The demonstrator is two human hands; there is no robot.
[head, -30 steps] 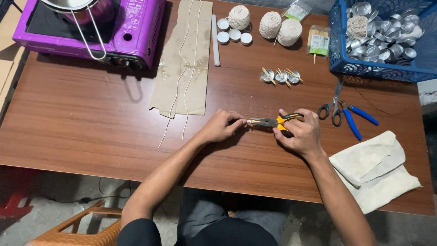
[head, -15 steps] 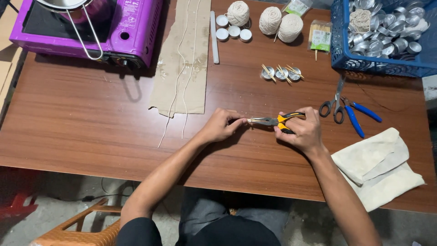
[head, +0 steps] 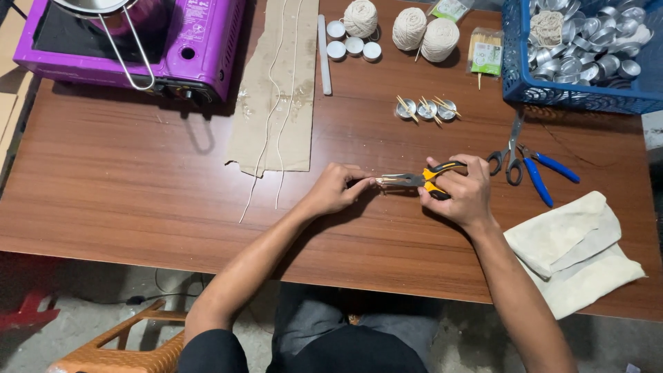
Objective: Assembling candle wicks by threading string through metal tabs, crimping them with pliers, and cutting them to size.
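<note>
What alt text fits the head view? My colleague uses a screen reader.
Over a wooden table, the right hand grips yellow-handled pliers whose tips meet a small piece pinched by the left hand. Scissors and a folded cloth lie to the right.

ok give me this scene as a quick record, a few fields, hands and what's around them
right hand: right hand grips yellow-and-black pliers, nose pointing to the left hand
left hand: left hand pinches a small piece at the pliers' tip, too small to identify
surface: brown wooden table
near right hand: scissors, blue-handled pliers, folded cloth
far side: purple stove, cardboard strip with strings, three yarn balls, blue basket of metal cups
</note>
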